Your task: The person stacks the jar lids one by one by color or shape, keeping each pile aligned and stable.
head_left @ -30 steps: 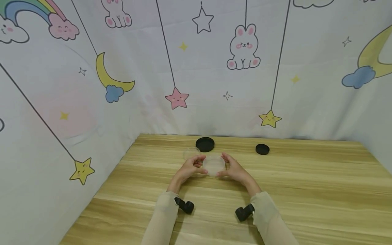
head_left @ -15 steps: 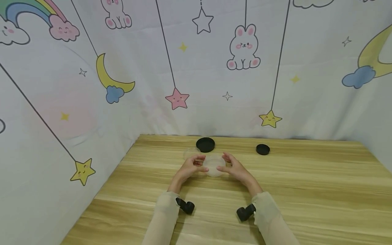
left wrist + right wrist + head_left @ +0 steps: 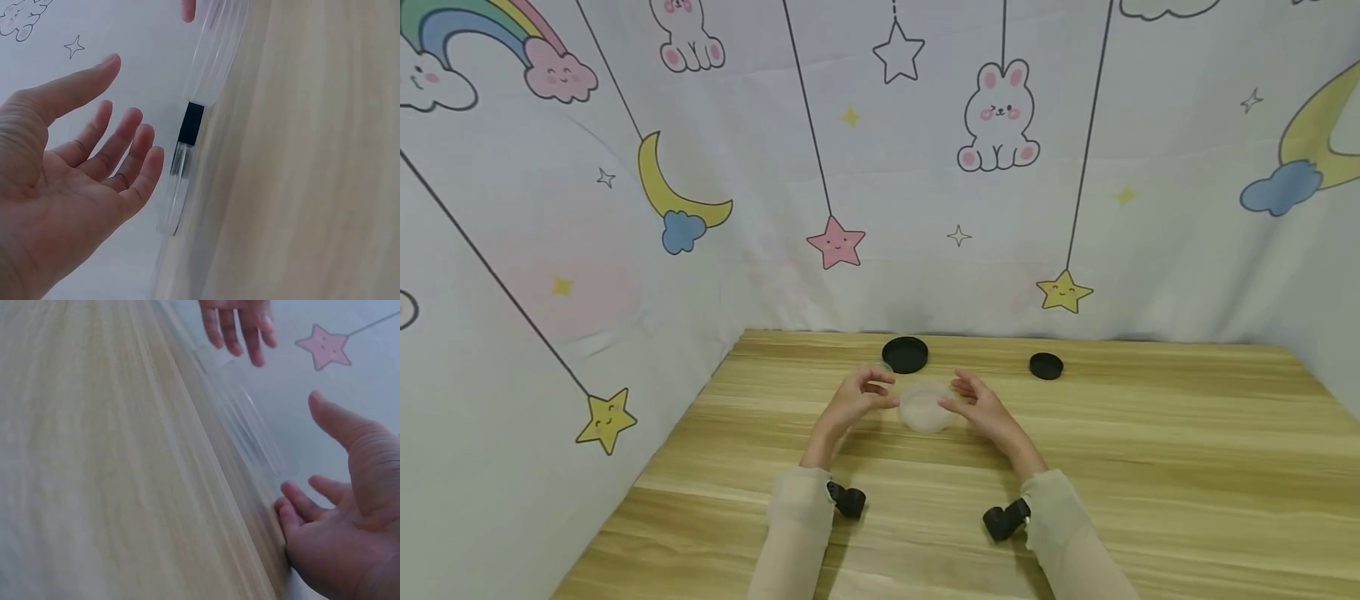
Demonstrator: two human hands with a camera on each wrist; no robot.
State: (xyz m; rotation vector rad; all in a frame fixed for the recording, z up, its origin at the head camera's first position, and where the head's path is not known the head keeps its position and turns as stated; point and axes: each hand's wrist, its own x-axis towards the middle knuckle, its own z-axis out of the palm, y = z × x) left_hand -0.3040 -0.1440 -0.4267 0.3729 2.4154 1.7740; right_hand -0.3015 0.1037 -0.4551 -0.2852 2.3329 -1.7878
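Nearest, a black wrist camera (image 3: 847, 501) is sitting at each cuff. Ahead, the left hand (image 3: 850, 404) is holding nothing, its thumb and loosely bent fingers standing apart beside the dish. The right hand (image 3: 988, 414) is also gripping nothing, thumb spread from fingers; whether a fingertip is touching the dish, one cannot tell. The clear dish (image 3: 925, 408) is lying on the table (image 3: 880, 525) between the two hands. Being smooth and round, it could probably slide or spin if one side were nudged alone. Farther off, a clear disc (image 3: 177, 209) is lying behind the left hand, partly hidden; a careless sweep there could knock it into the big black lid (image 3: 906, 357) just beyond. The small black lid (image 3: 1047, 366) is resting well apart, rightward.
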